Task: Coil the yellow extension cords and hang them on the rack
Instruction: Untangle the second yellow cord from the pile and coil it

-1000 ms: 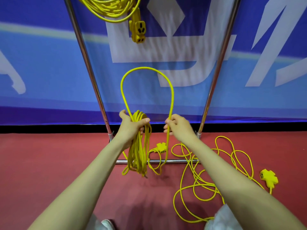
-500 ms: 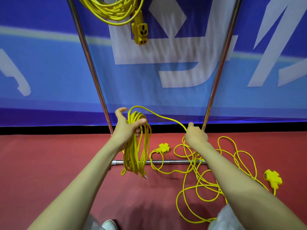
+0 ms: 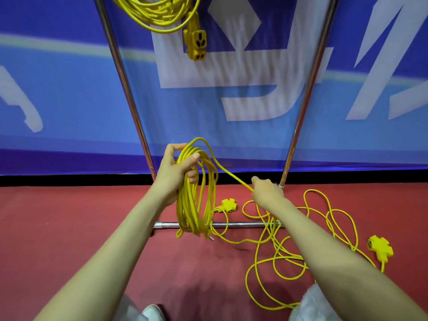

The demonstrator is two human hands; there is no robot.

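- Well, on the head camera I see the left hand (image 3: 176,172) clenched round the top of a coil (image 3: 196,205) of smooth, round yellow cord, thumb across the front. Its many long, narrow loops hang from the fist at mid-frame, their lower ends in front of the bottom bar (image 3: 243,225).
- One taut strand (image 3: 231,174) runs from the top of the coil down and right to the right hand (image 3: 266,193), which is closed on it. The fingers curl away from me, so I cannot tell just how they sit.
- Below and right of that hand the loose cord (image 3: 278,258) lies in slack, overlapping curls on the floor (image 3: 81,228), a dull red, faintly grained surface. Some curls cross the bottom bar.
- The rack is shiny round metal tube. The left upright (image 3: 125,89) and right upright (image 3: 308,89) spread apart toward the top of the frame.
- The hung coil (image 3: 159,15) sits at the top edge, centre-left, with its blocky hanging socket (image 3: 196,45) dangling below.
- Behind is a blue banner (image 3: 69,100) with white shapes, ending at a black strip along the floor.
- For open room I have the red floor at lower left and the span between the uprights under the hung coil.
- I count two hands, two uprights, one bar and two bundled coils.
- I also count three yellow socket blocks: the hanging one, a middle socket (image 3: 228,203) just right of the held coil, and a right socket (image 3: 379,249) near the right edge.
- One white shoe (image 3: 152,312) tip shows at the bottom edge.
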